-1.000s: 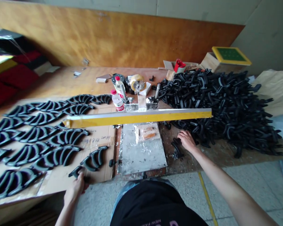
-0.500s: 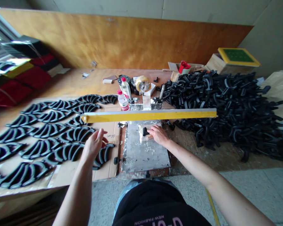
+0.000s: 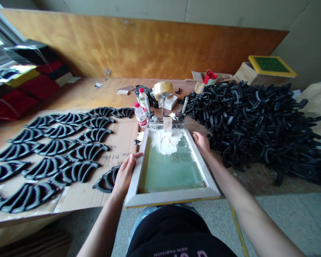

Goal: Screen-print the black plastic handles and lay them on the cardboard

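A silk screen frame lies lowered in front of me, with a green mesh and thick white ink smeared over its far end. My left hand is closed at its left rail, one finger stretched against the wood and the other fingertips partly hidden. Along the right rail, near the far corner, my right hand is closed with its fingers curled at the edge. The metal base plate and the small black plastic piece on it are hidden beneath the frame. A black curved piece lies just beyond my left wrist.
Fanned rows of black curved pieces cover cardboard on the left. A heap of similar black parts fills the right. Behind the frame stand a metal hinge clamp, bottles and a tape roll.
The screen frame has swung down from its raised position and now covers the base plate. My right hand has left the small black piece for the right rail; my left hand has moved rightward.
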Demonstrator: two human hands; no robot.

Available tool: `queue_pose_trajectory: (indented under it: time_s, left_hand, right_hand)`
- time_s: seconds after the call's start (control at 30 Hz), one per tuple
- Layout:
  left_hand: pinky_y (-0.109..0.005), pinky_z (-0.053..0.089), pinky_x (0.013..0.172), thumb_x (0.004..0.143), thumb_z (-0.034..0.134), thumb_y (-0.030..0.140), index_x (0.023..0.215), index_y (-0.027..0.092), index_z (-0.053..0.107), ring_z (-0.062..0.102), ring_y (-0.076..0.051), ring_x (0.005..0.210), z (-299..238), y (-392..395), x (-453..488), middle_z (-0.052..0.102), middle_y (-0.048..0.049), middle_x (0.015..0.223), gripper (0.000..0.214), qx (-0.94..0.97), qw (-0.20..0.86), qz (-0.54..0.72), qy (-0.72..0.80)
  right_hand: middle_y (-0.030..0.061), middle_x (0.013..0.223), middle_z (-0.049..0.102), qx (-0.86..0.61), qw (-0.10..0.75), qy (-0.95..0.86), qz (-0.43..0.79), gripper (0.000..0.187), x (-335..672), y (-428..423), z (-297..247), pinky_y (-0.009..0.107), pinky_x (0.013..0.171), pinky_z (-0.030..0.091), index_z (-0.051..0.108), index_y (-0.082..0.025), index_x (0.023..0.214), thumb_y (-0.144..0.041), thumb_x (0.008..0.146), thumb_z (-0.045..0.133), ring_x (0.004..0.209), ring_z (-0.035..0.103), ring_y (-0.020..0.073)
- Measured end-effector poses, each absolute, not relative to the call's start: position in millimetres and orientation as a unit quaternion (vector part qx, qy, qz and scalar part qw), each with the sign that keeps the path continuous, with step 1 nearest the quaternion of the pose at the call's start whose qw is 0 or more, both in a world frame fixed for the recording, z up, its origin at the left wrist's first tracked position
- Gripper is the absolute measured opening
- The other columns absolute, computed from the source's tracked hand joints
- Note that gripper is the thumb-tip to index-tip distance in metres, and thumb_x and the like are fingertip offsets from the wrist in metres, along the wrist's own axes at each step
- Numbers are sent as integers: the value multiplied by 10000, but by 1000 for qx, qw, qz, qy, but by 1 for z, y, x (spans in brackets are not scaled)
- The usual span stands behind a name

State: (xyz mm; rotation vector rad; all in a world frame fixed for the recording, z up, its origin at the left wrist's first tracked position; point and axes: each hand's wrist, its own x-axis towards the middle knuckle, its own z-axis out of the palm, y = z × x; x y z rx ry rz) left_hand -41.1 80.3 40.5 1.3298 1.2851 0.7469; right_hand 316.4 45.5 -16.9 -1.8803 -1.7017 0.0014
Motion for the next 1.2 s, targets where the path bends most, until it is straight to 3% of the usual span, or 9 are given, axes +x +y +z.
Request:
queue_pose_trajectory:
  time_s: [0.13, 0.2, 0.3, 0.4, 0.63, 0.8, 0.97, 1.1, 1.2]
  left_hand:
    - [-275, 500, 639, 740, 652, 614, 1425, 192, 465, 654, -198, 735, -10, 70, -44, 718, -47, 875, 826, 529, 586, 278, 547]
    - [-293, 513, 681, 741, 657, 602, 1462, 179, 409, 666, -206, 767, -30, 72, -43, 723, -64, 897, 872, 527, 592, 276, 544]
    - [-289, 509, 692, 769, 631, 600, 1467, 207, 404, 665, -196, 768, -47, 77, -44, 720, -59, 909, 833, 533, 600, 264, 535]
    - [-279, 497, 674, 770, 630, 605, 1446, 211, 436, 659, -191, 752, -53, 79, -48, 715, -53, 903, 806, 536, 599, 256, 537]
    - [-304, 505, 708, 762, 616, 629, 1399, 200, 489, 650, -189, 732, -55, 79, -48, 718, -45, 884, 779, 545, 581, 257, 546]
    - [-298, 508, 670, 763, 623, 611, 1410, 178, 467, 656, -198, 735, -44, 76, -45, 711, -57, 872, 794, 530, 591, 261, 549]
    - [-286, 497, 633, 755, 642, 588, 1405, 177, 477, 649, -192, 698, -25, 74, -42, 713, -55, 856, 786, 528, 588, 254, 558]
    - [-264, 486, 628, 769, 636, 592, 1431, 208, 454, 644, -186, 733, 6, 74, -44, 716, -43, 890, 787, 534, 586, 257, 553]
    - [-248, 475, 624, 827, 519, 651, 1255, 217, 636, 619, -170, 741, 39, 78, -43, 703, -33, 902, 620, 561, 554, 281, 547]
  right_hand:
    - [157, 1445, 432, -699, 330, -632, -56, 570, 290, 87, 2, 455, 1098, 356, 447, -162, 1404, -273, 876, 630, 1325, 402, 286]
    - [150, 1378, 494, -673, 287, -681, -43, 540, 268, 111, 9, 432, 1060, 385, 496, -159, 1340, -249, 841, 681, 1272, 443, 284]
    - [111, 1070, 655, -673, 200, -712, 18, 255, 241, 127, 9, 354, 903, 452, 606, -154, 1099, -225, 859, 659, 1027, 571, 241]
    - [88, 912, 668, -624, 163, -763, 42, 45, 231, 107, 1, 313, 820, 444, 631, -154, 899, -176, 877, 599, 903, 581, 212]
    - [24, 771, 637, -440, 153, -880, 88, 104, 243, 69, 9, 274, 716, 417, 633, -185, 756, -89, 788, 613, 789, 559, 180]
    - [72, 873, 656, -498, 212, -841, 10, 186, 235, 62, -8, 310, 787, 431, 661, -164, 870, -40, 805, 539, 921, 552, 219]
    - [54, 856, 665, -496, 214, -840, 51, 73, 237, 64, -2, 297, 775, 448, 676, -186, 915, -196, 861, 629, 871, 583, 203]
    - [45, 988, 699, -619, 232, -750, 43, 458, 249, 113, 29, 291, 768, 458, 593, -266, 1272, -268, 829, 712, 880, 620, 202]
    - [39, 957, 713, -697, 254, -670, 21, 563, 281, 137, 45, 303, 784, 464, 506, -283, 1383, -278, 847, 678, 858, 640, 209]
